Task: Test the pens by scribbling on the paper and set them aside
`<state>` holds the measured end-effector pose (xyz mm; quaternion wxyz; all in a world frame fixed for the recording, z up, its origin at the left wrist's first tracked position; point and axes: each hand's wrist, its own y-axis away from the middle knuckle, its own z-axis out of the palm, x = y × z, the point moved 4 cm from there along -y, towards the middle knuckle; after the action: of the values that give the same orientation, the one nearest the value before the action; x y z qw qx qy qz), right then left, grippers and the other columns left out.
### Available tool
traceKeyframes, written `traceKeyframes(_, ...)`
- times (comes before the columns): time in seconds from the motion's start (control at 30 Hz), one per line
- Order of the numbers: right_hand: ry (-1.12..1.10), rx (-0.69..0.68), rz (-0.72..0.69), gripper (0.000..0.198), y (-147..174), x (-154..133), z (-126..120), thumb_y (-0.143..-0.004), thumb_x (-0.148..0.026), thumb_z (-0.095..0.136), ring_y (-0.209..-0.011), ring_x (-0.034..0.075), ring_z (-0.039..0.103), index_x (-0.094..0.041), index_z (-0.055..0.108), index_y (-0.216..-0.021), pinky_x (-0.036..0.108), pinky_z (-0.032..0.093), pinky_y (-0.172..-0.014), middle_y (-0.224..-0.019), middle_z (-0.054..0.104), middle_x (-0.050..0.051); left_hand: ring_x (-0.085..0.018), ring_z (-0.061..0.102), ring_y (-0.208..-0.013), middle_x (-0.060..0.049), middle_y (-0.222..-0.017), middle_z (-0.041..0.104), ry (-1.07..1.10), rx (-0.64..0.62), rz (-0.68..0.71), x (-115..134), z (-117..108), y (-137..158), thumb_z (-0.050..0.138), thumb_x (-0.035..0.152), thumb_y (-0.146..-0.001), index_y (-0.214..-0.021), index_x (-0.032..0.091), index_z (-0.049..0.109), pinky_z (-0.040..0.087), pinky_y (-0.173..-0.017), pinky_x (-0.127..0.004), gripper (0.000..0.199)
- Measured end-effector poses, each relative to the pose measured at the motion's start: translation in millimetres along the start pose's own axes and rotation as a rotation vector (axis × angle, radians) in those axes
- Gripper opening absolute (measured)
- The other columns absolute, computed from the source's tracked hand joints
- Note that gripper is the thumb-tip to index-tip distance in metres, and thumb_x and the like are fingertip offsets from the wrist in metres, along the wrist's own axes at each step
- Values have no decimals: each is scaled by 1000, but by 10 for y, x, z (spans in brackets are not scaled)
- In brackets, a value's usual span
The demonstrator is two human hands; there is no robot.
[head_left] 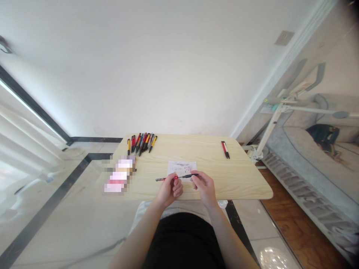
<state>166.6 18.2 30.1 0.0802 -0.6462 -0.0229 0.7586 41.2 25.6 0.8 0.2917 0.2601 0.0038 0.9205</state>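
Note:
Over the front middle of the table, my left hand (171, 190) is closed around the red pen barrel (160, 179), which sticks out to the left. My right hand (204, 186) pinches a black pen part (187, 176), roughly in line with the barrel. A thin piece shows between the two parts; whether they are joined there I cannot tell. Just beyond and beneath the hands lies a white sheet of paper (182, 166) with scribbled marks, partly covered by them.
A pile of red, yellow, blue and black pens (143, 142) lies at the table's back left. Two pens (225, 150) lie side by side at the back right. A pixelated object (120, 175) is at the left edge of the wooden table (241, 183). The wall (179, 74) stands behind.

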Motion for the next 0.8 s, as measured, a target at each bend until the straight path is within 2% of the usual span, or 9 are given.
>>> traceKeyframes(0.43, -27, 36, -30, 18, -17, -38, -78, -73, -27, 59, -44, 7, 43, -17, 63, -88, 21, 33, -41, -61, 58, 0, -5, 22, -32, 7, -39, 24, 8, -9, -7, -4, -9, -4, 42, 39, -81, -48, 16, 34, 13, -35, -21, 41)
traceKeyframes(0.8, -95, 102, -44, 17, -32, -74, -253, -73, -27, 59, -44, 6, 43, -17, 62, -87, 21, 32, -41, -61, 57, 1, -5, 24, -32, 7, -39, 24, 32, -20, -28, 3, 0, 2, 42, 38, -81, -49, 17, 34, 15, -35, -21, 40)
